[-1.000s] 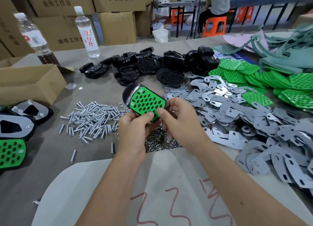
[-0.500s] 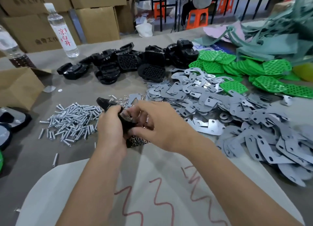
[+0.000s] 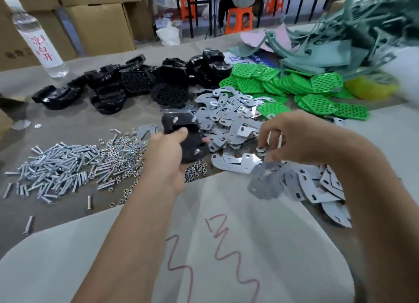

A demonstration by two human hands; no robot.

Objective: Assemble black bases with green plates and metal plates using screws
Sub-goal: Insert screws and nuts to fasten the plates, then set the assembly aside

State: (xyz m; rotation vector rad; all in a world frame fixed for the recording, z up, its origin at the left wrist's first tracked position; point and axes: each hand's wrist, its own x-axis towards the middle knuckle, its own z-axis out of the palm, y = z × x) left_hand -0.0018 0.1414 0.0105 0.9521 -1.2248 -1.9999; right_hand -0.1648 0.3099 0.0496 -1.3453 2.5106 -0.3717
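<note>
My left hand [image 3: 165, 159] grips a black base [image 3: 183, 132] with its underside up; two screw tips poke out of it. To its right, my right hand [image 3: 297, 139] is over the heap of metal plates [image 3: 226, 119], with curled fingers that pinch a metal plate [image 3: 260, 152] at the heap's near edge. Loose screws [image 3: 56, 166] and small nuts [image 3: 122, 148] lie to the left. A pile of black bases [image 3: 136, 82] sits further back, with green perforated plates [image 3: 283, 85] to its right.
A water bottle [image 3: 40, 41] stands at the far left in front of cardboard boxes [image 3: 99, 23]. Green film offcuts [image 3: 340, 48] are heaped at the back right. A white sheet [image 3: 226, 246] with red scribbles covers the near table. A person sits on an orange stool behind.
The base with its green plate was flipped from green face up to underside up. My right hand let go of it and moved right onto the metal plates.
</note>
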